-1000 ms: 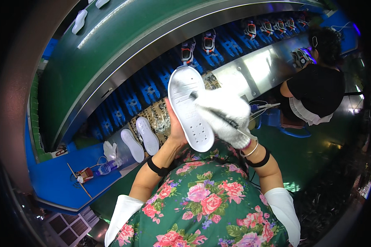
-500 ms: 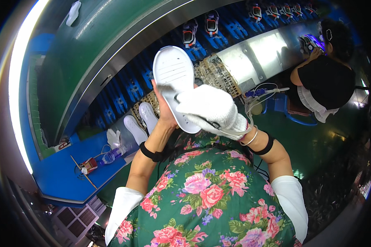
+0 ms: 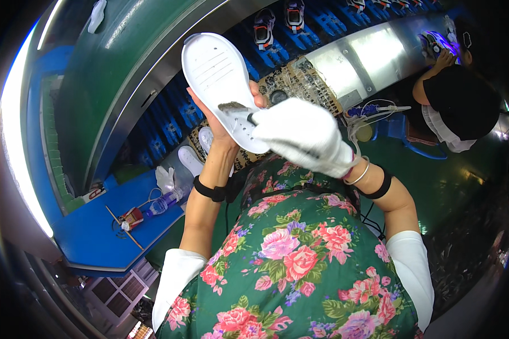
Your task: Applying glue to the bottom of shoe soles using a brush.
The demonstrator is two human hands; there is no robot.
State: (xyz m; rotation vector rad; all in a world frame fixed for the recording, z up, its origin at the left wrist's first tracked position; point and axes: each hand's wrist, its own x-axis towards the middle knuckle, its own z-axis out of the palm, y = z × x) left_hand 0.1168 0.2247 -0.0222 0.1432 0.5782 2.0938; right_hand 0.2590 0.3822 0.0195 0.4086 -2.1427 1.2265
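My left hand (image 3: 217, 129), bare, is closed around a long white shoe sole (image 3: 209, 68), with its fingers at one edge and the thumb at the other. The sole's inner face, with thin lines and small holes, is turned up. My right hand (image 3: 302, 135), in a white knit glove, grips a small brush whose dark bristles (image 3: 232, 106) lie against the middle of the sole. The glove hides most of the brush's handle. Two more white soles, one of them (image 3: 190, 160) nearer the table, rest beyond my left forearm.
Shoes (image 3: 264, 29) stand on the blue racks of a conveyor line. A taped cardboard sheet (image 3: 311, 79) and a metal plate (image 3: 365, 62) edge it. The blue side table (image 3: 96, 237) carries a bottle (image 3: 163, 203) and a stick (image 3: 124, 227). A co-worker (image 3: 461, 99) sits at right.
The sole and both hands have moved up and to the left in the view. The brush's bristles now show on the sole; the glove covered them before.
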